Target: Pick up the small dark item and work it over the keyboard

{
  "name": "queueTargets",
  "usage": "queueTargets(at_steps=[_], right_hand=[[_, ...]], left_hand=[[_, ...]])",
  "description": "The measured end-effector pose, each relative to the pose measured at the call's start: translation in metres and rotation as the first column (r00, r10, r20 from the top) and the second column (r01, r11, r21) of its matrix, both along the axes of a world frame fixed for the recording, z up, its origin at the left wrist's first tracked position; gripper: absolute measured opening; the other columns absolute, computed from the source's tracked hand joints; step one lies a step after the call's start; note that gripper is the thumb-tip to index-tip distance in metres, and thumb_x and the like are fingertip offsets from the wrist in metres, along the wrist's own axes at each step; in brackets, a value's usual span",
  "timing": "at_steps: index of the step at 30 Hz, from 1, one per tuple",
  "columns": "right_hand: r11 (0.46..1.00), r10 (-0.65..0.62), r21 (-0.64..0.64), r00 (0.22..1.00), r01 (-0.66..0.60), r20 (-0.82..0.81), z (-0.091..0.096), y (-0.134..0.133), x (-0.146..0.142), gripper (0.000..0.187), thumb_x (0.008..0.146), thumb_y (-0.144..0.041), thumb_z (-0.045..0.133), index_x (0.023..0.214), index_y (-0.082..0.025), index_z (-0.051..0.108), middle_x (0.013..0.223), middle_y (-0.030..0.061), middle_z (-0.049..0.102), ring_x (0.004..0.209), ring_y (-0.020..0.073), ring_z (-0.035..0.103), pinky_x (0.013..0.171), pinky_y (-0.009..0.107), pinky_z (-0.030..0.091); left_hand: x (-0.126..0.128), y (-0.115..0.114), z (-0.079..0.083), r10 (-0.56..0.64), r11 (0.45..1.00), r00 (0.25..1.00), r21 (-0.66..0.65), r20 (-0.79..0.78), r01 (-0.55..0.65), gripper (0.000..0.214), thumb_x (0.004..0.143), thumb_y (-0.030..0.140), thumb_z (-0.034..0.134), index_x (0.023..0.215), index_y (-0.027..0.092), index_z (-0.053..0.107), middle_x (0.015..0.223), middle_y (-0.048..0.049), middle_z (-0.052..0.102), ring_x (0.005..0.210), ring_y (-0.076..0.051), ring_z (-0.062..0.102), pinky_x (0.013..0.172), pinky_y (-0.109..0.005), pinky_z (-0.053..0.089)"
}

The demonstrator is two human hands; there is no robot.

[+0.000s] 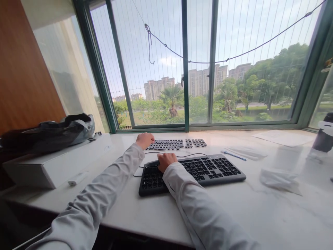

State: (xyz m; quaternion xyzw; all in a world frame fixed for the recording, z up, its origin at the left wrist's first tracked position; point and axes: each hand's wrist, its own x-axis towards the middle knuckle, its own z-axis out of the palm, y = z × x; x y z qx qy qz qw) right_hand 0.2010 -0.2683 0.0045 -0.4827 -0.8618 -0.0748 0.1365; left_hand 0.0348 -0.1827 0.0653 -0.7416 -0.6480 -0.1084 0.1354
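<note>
A wide window (pixel 197 62) with green frames fills the far wall, looking out on trees and tall buildings under a pale sky. Below it runs a long white marble-look counter (pixel 234 215). At the left end sits a white box (pixel 57 163) with a dark bag (pixel 49 133) lying on top. In the middle of the counter lies a dark grey keyboard (pixel 205 170), angled slightly, its cable looping behind it. Just beyond it, nearer the window, loose black keycaps (pixel 177 143) are laid out in neat rows. To the right lie a blue pen (pixel 233 156), a sheet of paper (pixel 284 138), a crumpled white wrapper (pixel 279 179) and, at the edge, a dark bottle (pixel 325 137).

Both arms wear pale long sleeves. The left hand (pixel 144 140) rests curled at the left end of the keycap rows, touching them; whether it pinches one cannot be told. The right hand (pixel 166 161) lies loosely closed, knuckles up, on the keyboard's upper left part, its fingertips hidden.
</note>
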Motion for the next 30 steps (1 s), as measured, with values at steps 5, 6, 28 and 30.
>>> queueTargets(at_steps=[5, 6, 28, 30], right_hand=[[0.999, -0.021, -0.036, 0.999, 0.022, 0.032, 0.003, -0.001, 0.005, 0.032, 0.072, -0.027, 0.056, 0.102, -0.018, 0.061, 0.095, 0.0136, 0.067, 0.090, 0.0275, 0.063, 0.071, 0.037, 0.043], [0.999, -0.024, -0.037, 0.999, 0.026, 0.037, 0.004, -0.001, 0.005, 0.032, 0.072, -0.027, 0.056, 0.102, -0.018, 0.061, 0.095, 0.0136, 0.067, 0.090, 0.0276, 0.063, 0.070, 0.037, 0.043], [0.953, -0.300, -0.055, 0.895, 0.299, -0.329, 0.008, 0.003, 0.004, 0.036, 0.081, -0.021, 0.046, 0.115, -0.031, 0.052, 0.090, 0.0048, 0.066, 0.084, 0.0209, 0.060, 0.068, 0.030, 0.037], [0.952, -0.298, -0.077, 0.837, 0.297, -0.458, 0.007, 0.007, 0.005, 0.034, 0.081, -0.023, 0.047, 0.113, -0.029, 0.053, 0.087, 0.0040, 0.066, 0.082, 0.0199, 0.059, 0.068, 0.028, 0.037]], left_hand=[[-0.011, -0.036, -0.019, -0.054, 0.996, 0.992, -0.070, 0.113, 0.062, 0.026, 0.073, 0.049, 0.059, 0.085, 0.030, 0.073, 0.090, -0.0027, 0.071, 0.088, -0.021, 0.061, 0.074, -0.027, 0.041], [-0.014, -0.041, -0.023, -0.096, 0.991, 0.985, -0.078, 0.144, 0.107, 0.029, 0.075, 0.052, 0.057, 0.083, 0.029, 0.073, 0.089, -0.0021, 0.071, 0.086, -0.020, 0.061, 0.074, -0.026, 0.041], [-0.038, -0.045, -0.049, -0.247, 0.741, 0.918, -0.550, 0.311, 0.386, 0.047, 0.077, 0.054, 0.052, 0.051, 0.017, 0.064, 0.053, -0.0015, 0.063, 0.053, -0.012, 0.054, 0.059, -0.022, 0.038], [-0.036, -0.044, -0.051, -0.265, 0.786, 0.922, -0.491, 0.282, 0.376, 0.045, 0.080, 0.051, 0.050, 0.053, 0.017, 0.064, 0.055, -0.0018, 0.064, 0.053, -0.012, 0.054, 0.058, -0.022, 0.037]])
